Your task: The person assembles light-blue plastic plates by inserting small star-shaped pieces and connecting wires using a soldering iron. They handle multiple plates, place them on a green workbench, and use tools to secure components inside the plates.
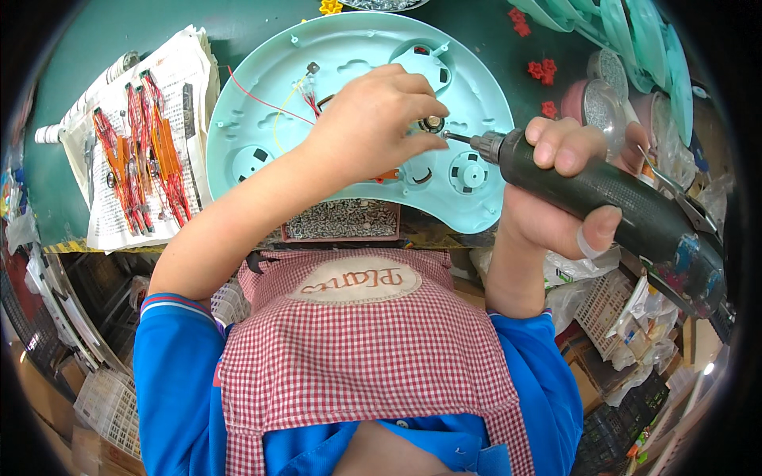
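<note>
Nearest, a red-and-white checked apron (365, 357) fills the lower middle, with two blue sleeves (186, 381) beside it. Past its top edge is one tray (341, 236) of small metal screws, too many to count; its far side is hidden beneath a turquoise shell (341, 38).

Farther out, both hands are at work over that single kidney-shaped shell, which lies hollow side up on the green tabletop (254, 20). The right hand (559, 186), one white band around its thumb, is wrapped firmly about a black power screwdriver (611, 198), whose back end fades into the dark rim. Its bit points at one small round metal part (431, 124); whether the tip touches it cannot be told. The left hand (381, 119) is half open beside the same part, thumb and fingers apart; whether it grips anything is unclear. It covers the shell's middle, leaving only part of an orange piece (387, 174) showing below the wrist. One red wire (270, 103) and one yellow wire (279, 119) run partly out of sight.

To the left, bundles of red wires (139, 159) overlap on newspaper (190, 59), so their number is uncertain. To the right lie three groups of red pieces (544, 71). Farthest away, the frame crops stacked turquoise shells (619, 40), one yellow piece (330, 6) and one round dish (385, 4).
</note>
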Demonstrator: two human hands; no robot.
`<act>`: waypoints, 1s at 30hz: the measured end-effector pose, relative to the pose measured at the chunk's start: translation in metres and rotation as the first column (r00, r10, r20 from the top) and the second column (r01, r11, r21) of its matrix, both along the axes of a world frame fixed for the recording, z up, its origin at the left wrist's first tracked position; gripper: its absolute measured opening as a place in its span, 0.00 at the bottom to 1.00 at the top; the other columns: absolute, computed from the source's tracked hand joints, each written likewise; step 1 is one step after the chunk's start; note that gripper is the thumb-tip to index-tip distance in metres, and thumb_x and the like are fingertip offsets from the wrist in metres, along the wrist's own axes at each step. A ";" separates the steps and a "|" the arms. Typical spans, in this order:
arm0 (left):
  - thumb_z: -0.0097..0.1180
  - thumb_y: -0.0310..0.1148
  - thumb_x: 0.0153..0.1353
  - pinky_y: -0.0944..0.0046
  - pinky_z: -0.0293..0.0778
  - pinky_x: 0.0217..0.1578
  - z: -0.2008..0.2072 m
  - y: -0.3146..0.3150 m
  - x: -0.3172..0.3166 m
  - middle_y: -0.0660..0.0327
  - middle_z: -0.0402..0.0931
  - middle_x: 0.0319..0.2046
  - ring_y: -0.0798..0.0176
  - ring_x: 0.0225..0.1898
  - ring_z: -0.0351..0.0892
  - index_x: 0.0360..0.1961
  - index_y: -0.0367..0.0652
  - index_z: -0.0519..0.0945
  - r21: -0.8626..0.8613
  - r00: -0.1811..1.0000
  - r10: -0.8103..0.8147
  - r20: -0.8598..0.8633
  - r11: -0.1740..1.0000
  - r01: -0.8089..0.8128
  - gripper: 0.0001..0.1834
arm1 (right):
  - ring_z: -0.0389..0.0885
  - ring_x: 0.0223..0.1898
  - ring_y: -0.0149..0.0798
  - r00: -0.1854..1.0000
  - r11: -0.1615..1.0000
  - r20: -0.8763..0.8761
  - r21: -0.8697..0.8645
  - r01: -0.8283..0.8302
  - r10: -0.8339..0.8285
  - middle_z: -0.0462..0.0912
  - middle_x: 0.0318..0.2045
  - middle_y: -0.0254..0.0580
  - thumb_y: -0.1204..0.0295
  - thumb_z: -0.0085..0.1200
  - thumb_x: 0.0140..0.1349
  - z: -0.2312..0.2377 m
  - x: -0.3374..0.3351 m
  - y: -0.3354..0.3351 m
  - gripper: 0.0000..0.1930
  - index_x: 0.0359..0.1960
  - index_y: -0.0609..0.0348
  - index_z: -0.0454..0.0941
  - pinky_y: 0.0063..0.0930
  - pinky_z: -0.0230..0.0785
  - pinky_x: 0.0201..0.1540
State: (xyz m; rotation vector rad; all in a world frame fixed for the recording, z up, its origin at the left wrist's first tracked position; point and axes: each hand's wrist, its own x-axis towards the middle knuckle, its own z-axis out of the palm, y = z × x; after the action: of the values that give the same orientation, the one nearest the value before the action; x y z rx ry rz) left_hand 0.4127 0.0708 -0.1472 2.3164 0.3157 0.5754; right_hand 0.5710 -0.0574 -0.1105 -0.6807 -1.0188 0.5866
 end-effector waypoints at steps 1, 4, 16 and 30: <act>0.71 0.31 0.42 0.59 0.74 0.37 -0.002 -0.004 0.003 0.62 0.80 0.32 0.57 0.35 0.77 0.34 0.44 0.85 0.002 0.999 0.015 0.046 1.000 -0.015 0.14 | 0.72 0.33 0.37 1.000 1.000 -0.009 0.001 -0.023 0.023 0.75 0.32 0.39 0.48 0.55 0.58 0.002 0.000 0.001 0.38 0.66 0.52 0.58 0.37 0.63 0.43; 0.70 0.32 0.42 0.60 0.75 0.37 -0.008 -0.007 0.004 0.64 0.80 0.29 0.58 0.35 0.77 0.32 0.44 0.85 0.027 1.000 -0.004 0.019 1.000 0.003 0.13 | 0.71 0.33 0.37 0.999 0.999 0.002 -0.001 -0.036 0.036 0.74 0.32 0.38 0.47 0.56 0.57 0.004 -0.001 0.002 0.39 0.65 0.52 0.58 0.38 0.63 0.43; 0.68 0.30 0.45 0.57 0.75 0.40 -0.008 0.012 0.007 0.63 0.80 0.34 0.56 0.39 0.77 0.33 0.42 0.84 0.087 1.000 -0.012 0.011 0.996 0.011 0.12 | 0.73 0.33 0.39 0.997 0.998 0.056 -0.035 0.046 -0.044 0.76 0.32 0.42 0.49 0.55 0.58 -0.003 0.004 0.001 0.38 0.66 0.55 0.57 0.37 0.63 0.40; 0.64 0.33 0.49 0.58 0.79 0.34 -0.018 0.003 0.015 0.65 0.74 0.30 0.61 0.40 0.77 0.26 0.43 0.81 0.141 0.994 -0.020 -0.104 0.989 0.035 0.06 | 0.79 0.29 0.37 0.988 0.982 0.022 -0.112 0.151 -0.150 0.78 0.28 0.46 0.59 0.67 0.54 -0.004 -0.011 0.019 0.39 0.59 0.67 0.57 0.32 0.76 0.36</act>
State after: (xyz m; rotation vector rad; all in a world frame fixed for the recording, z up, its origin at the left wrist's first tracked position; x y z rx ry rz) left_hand 0.4274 0.0737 -0.1655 2.4901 0.2986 0.4803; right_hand 0.5596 -0.0388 -0.1144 -0.8559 -0.9420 0.5109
